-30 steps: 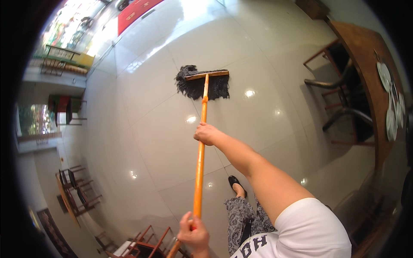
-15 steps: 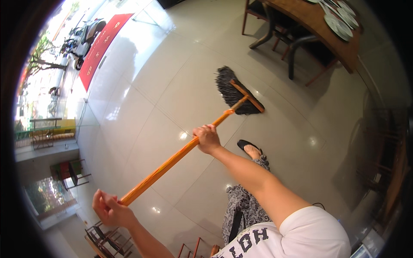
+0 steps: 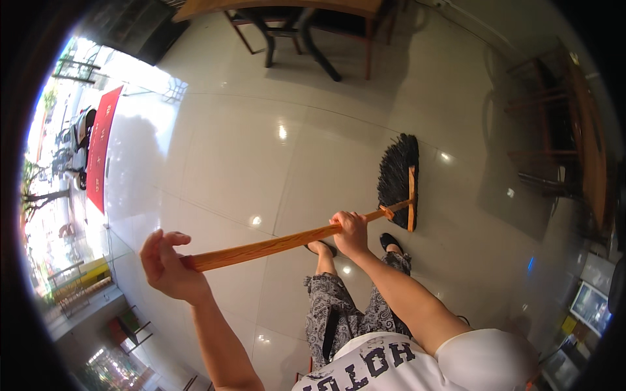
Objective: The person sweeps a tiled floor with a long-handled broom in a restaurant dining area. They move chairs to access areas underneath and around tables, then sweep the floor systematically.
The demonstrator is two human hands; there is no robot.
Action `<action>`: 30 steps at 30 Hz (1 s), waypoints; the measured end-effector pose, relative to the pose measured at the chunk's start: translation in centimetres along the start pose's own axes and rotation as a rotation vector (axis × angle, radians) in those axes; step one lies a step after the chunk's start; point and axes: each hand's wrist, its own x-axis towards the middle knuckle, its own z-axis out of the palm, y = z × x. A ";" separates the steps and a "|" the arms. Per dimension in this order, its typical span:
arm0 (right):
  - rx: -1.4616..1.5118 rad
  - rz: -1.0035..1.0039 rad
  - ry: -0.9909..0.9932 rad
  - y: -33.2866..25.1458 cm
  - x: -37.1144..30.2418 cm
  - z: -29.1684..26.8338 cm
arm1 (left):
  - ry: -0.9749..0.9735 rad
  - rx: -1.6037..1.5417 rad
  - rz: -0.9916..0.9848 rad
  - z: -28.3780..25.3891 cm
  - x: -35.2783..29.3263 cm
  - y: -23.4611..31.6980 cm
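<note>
A mop with an orange-brown wooden handle point(image 3: 274, 248) slants across the view. Its head of black strands point(image 3: 395, 174) rests on the shiny tiled floor, fixed to a short wooden bar point(image 3: 411, 186). My right hand point(image 3: 352, 232) is closed round the handle at its lower part, not far from the head. At the upper end of the handle, my left hand point(image 3: 171, 268) holds loosely; the handle's tip lies against the palm, while the upper fingers are half curled and raised off the wood. My two feet, in black shoes, stand just behind the mop head.
A wooden table point(image 3: 345, 5) with dark-legged seating is at the far side. More wooden furniture point(image 3: 590, 143) lines the right edge. On the left, a red mat point(image 3: 104, 150) lies by a bright glass front. A glass-topped appliance point(image 3: 592, 306) stands lower right.
The view has turned to the right. The mop head has swung rightward and nearer to my feet, and the handle now lies flatter across. Both hands keep their places on it.
</note>
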 end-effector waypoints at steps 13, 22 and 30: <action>-0.228 0.868 -0.083 35.4 -22.8 -17.0 | -1.326 -0.853 -0.931 23.3 -35.2 -2.0; 0.060 0.323 -0.163 27.1 -18.6 -8.2 | -0.732 -0.654 -0.836 9.4 -29.2 -4.2; 0.057 -0.420 -0.735 7.3 -24.6 8.8 | 0.382 -0.640 -0.577 -25.2 -34.3 -3.5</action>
